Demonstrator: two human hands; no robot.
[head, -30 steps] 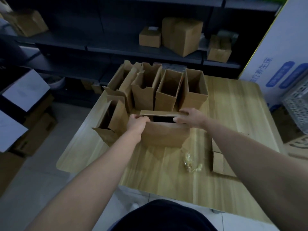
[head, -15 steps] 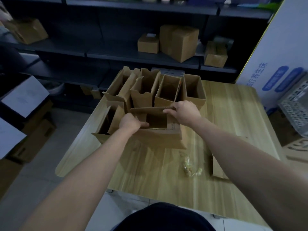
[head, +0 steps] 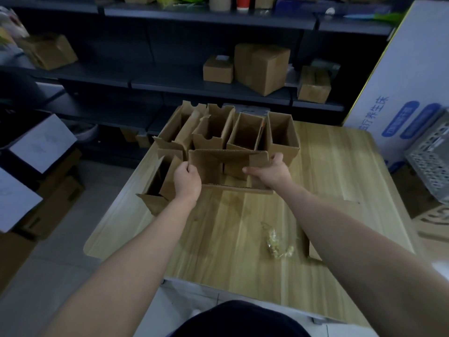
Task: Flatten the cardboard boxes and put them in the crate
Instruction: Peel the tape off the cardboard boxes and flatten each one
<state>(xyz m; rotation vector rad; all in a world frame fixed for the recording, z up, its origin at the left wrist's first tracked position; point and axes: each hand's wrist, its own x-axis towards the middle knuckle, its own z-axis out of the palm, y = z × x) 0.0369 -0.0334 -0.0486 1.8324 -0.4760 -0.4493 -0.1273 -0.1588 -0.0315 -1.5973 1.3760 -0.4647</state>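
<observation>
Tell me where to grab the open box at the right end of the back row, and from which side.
On the box, pinch the top rim of its right wall, coming from above on the right. It stands upright, open-topped; bare table lies to its right, while the next box crowds its left.

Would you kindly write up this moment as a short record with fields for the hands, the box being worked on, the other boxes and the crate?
left hand: grips the left edge of the held box
right hand: grips its right edge
held box: in front of the back row, looks partly collapsed
back row: four open boxes, upright
left box: open, upright, beside the left hand
crate: grey, right of the table; contents not visible
flat cardboard: on the table by the right forearm
</observation>
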